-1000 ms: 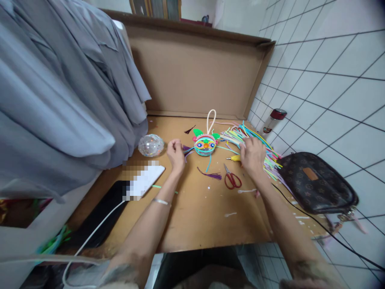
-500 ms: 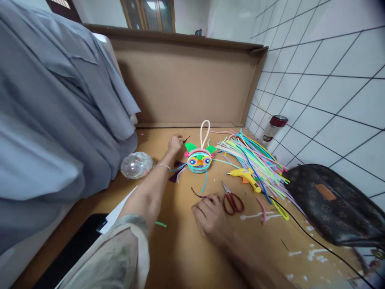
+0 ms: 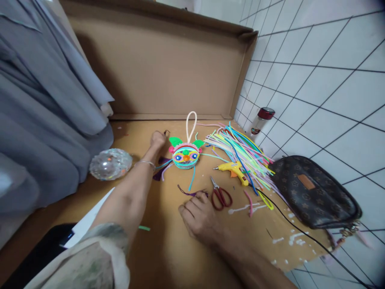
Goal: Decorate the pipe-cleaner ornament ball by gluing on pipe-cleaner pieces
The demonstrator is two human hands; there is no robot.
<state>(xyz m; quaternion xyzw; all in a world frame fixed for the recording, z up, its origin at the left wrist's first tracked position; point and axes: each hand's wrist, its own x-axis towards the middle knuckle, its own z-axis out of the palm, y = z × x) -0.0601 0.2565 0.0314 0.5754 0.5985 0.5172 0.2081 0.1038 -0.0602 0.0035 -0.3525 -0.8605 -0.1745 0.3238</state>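
I have the right hand [image 3: 199,214] low over the counter [image 3: 171,251], fingers curled at a purple tassel [image 3: 192,194]. The tassel's thin cord runs out past the fingertips to the left, so its long axis lies roughly crosswise, and this hand is much the nearer one to it. Whether that grip is closed on the tassel I can't tell; the fingers hide it.

My left hand [image 3: 159,140] is stretched farther out, near the cardboard [image 3: 156,64], with a small dark strand [image 3: 167,132] showing at its bent fingertips. I can't tell whether that grip is pinching it or only touching it.

The colourful face ornament [image 3: 185,157] sits just right of the left hand and beyond the right one, its loop [image 3: 187,130] pointing away from me. Scissors [image 3: 221,196] lie just beside the right hand; a tiled wall [image 3: 315,92] bounds the right side.
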